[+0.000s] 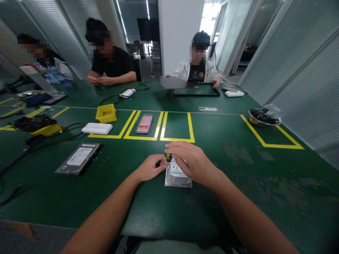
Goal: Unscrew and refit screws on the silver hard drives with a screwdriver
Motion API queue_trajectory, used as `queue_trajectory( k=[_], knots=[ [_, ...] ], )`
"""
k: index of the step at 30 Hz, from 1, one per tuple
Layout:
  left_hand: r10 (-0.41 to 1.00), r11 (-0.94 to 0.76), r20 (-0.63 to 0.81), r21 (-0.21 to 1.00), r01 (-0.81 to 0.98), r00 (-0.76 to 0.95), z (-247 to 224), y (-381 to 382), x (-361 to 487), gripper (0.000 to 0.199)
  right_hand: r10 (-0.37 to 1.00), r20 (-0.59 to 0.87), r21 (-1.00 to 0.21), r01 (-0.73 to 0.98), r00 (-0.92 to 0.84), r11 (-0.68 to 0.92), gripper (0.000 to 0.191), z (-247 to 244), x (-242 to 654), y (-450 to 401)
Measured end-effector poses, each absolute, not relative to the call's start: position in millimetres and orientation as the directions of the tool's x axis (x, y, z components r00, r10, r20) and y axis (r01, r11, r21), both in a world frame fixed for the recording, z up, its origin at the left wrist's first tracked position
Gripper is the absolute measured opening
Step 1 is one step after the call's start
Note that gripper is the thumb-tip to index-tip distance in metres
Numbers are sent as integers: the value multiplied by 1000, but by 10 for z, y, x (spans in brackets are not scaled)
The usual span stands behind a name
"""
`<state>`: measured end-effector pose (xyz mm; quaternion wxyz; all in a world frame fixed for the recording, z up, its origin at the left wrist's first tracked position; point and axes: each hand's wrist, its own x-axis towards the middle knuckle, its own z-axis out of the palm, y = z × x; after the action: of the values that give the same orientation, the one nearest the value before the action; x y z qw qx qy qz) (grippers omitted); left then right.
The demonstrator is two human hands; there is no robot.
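A hard drive (178,181) with a white label lies flat on the green table before me. My right hand (194,160) is over its upper part, fingers curled round a screwdriver (168,156) with a yellow and black handle. The screwdriver is at the drive's upper left corner; its tip is hidden. My left hand (151,167) is at that same corner, thumb and fingers drawn together close beside the screwdriver. Whether they pinch the drive's edge or the screwdriver's shaft is hidden. The right hand and forearm cover part of the drive.
Another hard drive (78,158) in a clear bag lies left. Beyond are a white power bank (97,128), a yellow bin (106,113), a pink pixelated item (144,124) and a bowl of dark parts (265,117). Across the table, a person handles a dark panel (177,83).
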<state>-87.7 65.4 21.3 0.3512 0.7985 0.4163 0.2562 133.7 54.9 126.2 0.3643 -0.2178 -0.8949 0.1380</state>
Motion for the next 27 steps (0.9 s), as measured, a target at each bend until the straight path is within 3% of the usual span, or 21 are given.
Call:
queue_trajectory(
  k=[7,18,27],
  knots=[
    [844,-419,122,758,501,522,183,664,-896,9,480,593,-368,312,-646,876,24,1268,1338,547],
    [842,-400,115,789,466,528,202,656,-875,7,513,543,-359,369,-665,857,39,1274,1348,513],
    [845,-410,126,777,478,521,196,661,-870,7,534,528,-376,382,-660,844,38,1289,1328,500]
  ],
)
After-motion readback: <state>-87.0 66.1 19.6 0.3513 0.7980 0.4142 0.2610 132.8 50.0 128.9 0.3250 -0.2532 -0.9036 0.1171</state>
